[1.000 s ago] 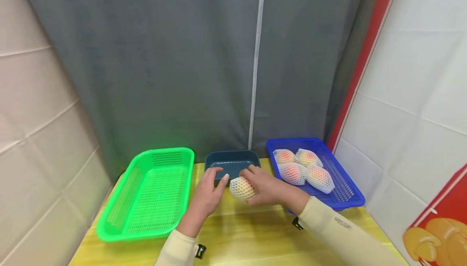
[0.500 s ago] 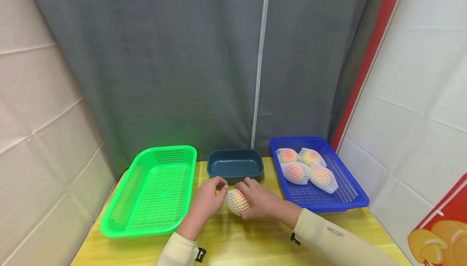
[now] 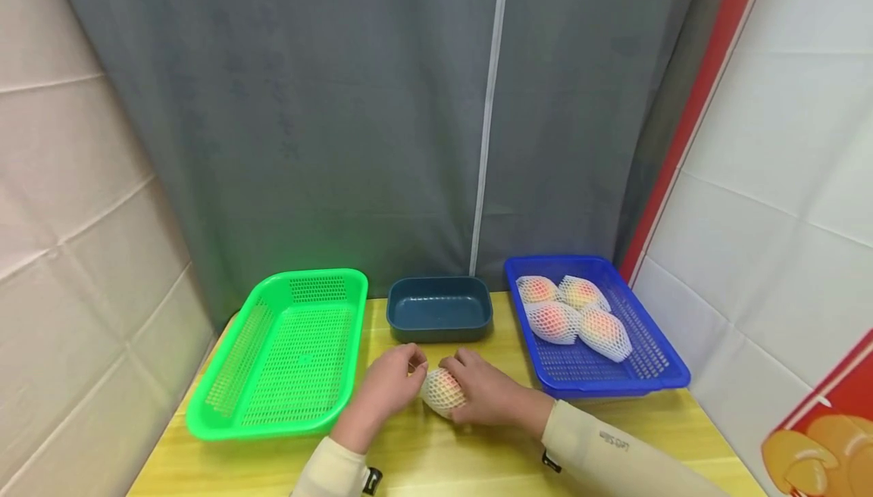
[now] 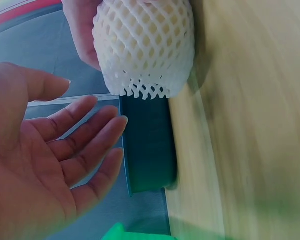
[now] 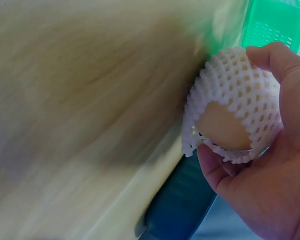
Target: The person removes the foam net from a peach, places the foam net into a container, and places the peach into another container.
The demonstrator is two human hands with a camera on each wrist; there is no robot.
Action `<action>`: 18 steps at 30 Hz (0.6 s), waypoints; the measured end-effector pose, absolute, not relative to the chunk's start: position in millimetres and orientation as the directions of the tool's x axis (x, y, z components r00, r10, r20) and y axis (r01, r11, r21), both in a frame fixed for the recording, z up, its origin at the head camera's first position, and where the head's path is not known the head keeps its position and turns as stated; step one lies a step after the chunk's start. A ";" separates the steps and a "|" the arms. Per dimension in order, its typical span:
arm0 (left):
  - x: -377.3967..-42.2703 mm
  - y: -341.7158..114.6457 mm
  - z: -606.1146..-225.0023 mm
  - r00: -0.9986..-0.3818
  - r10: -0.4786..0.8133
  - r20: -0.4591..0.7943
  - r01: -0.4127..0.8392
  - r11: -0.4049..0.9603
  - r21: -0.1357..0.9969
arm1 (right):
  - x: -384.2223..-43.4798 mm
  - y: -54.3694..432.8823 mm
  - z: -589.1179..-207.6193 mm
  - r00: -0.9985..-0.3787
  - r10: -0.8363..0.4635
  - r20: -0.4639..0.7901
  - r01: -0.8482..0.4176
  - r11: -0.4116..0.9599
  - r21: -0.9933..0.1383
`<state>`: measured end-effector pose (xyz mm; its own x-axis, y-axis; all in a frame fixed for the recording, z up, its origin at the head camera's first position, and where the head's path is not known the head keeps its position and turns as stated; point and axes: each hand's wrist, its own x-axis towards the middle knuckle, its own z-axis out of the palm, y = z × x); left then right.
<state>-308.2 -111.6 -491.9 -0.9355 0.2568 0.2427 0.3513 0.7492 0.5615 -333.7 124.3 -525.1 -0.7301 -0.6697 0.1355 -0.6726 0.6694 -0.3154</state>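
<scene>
My right hand [image 3: 486, 392] grips a round, yellow and reddish fruit [image 3: 443, 392] in a white foam net, low over the table in front of the teal tray. In the right wrist view, the thumb and fingers hold the netted fruit [image 5: 235, 110], and bare skin shows through the net's opening. My left hand [image 3: 394, 382] is just left of the fruit. From the left wrist view, that hand [image 4: 55, 145] has loosely bent fingers, apart from the net's ragged end [image 4: 145, 87]. Several similar netted fruits [image 3: 552, 323] lie in the blue basket [image 3: 651, 338] at right.
A green basket [image 3: 300, 361] with nothing in it stands at the left of the wooden table [image 3: 436, 467]. The teal tray [image 3: 439, 315] is at the back middle, before a grey curtain [image 3: 327, 118]. White panels flank both sides.
Both hands have moved nearer to the person and lower, bringing the netted fruit away from the teal tray. The left fingers have drawn closer to the fruit and its thumb closer to its fingers.
</scene>
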 end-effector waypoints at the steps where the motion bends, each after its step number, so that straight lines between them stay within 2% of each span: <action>1: -308.1 -111.5 -492.6 -0.935 0.258 0.242 0.352 0.748 0.562 | -333.8 124.5 -526.0 -0.727 -0.672 0.140 -0.676 0.666 -0.317; 9: -307.6 -111.8 -495.3 -0.934 0.257 0.247 0.355 0.743 0.568 | -334.7 125.9 -528.6 -0.716 -0.680 0.161 -0.691 0.655 -0.305; 18: -305.0 -112.7 -494.9 -0.932 0.259 0.252 0.359 0.743 0.564 | -330.8 132.9 -524.4 -0.738 -0.659 0.144 -0.668 0.684 -0.295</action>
